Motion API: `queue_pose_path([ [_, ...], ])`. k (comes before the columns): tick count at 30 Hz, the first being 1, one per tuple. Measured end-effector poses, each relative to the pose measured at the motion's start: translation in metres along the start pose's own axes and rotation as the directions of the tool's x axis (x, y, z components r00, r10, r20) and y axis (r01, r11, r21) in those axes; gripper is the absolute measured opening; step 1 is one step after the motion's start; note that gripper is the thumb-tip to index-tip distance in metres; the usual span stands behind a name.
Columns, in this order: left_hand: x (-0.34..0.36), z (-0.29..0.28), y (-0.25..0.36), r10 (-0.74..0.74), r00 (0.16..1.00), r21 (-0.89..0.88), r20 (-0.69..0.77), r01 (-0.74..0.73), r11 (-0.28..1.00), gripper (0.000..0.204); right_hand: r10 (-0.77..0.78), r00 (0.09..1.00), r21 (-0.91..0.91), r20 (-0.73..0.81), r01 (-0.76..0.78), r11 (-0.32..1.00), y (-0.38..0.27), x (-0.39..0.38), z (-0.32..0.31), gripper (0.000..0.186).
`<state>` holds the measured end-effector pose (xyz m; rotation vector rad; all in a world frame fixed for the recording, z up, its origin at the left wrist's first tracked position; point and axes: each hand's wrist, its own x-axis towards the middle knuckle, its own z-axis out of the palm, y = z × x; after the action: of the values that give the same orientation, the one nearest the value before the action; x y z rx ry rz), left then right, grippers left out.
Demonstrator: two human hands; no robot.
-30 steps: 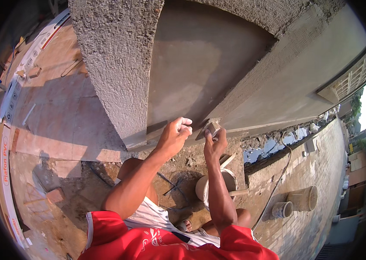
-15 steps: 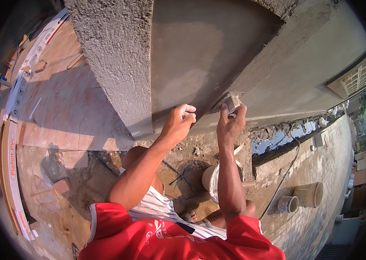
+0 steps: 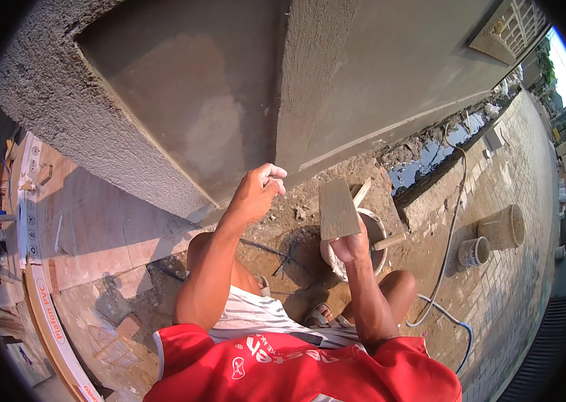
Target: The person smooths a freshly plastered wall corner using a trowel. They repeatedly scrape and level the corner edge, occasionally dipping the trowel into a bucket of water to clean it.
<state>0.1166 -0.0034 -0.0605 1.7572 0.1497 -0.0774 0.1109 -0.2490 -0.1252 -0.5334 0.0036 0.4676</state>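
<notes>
Since the earlier frame, the float [image 3: 339, 209] had come off the wall [image 3: 390, 87] & swung down, flat face now turned up nr/over the bucket [image 3: 328, 253]. R hand [image 3: 351, 246] gripped it from below; L hand [image 3: 255, 193] hung half-curled by the wall's lower corner, gap narrow, nothing seen in it, tho couldn't tell re: palm.

To do it well, prob. best to check the face for grit, keep any mix even, then lay it flat on the wall w/ light, steady pressure, esp. nr edges.

Float's grip & most R fingers were hidden behind it; bucket contents mostly blocked. Couldn't tell if grey on the face was fresh mix or stain, or if L fingertips touched the wall.
</notes>
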Motion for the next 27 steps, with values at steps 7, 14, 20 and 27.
queue_pose_path([
  [7,-0.01,0.035,0.01,0.011,0.987,0.151,0.162,-0.036,0.988,0.029,-0.062,0.986,0.047,-0.154,0.071,0.996,-0.052,-0.037,-0.021,0.041],
  [14,-0.009,0.05,0.008,-0.011,0.983,0.204,0.182,-0.027,0.979,0.03,-0.181,0.983,-0.255,-0.029,0.168,0.952,-0.106,-0.073,-0.023,0.049],
  [20,-0.005,0.064,0.006,-0.049,0.973,0.242,0.224,-0.007,0.97,0.031,-0.014,0.995,-0.401,-0.095,-0.025,0.916,-0.114,-0.072,-0.066,0.03],
  [27,-0.003,0.078,0.004,-0.073,0.961,0.28,0.265,-0.004,0.96,0.031,0.176,0.83,-0.554,-0.529,-0.495,0.669,-0.095,-0.044,-0.133,0.03],
])
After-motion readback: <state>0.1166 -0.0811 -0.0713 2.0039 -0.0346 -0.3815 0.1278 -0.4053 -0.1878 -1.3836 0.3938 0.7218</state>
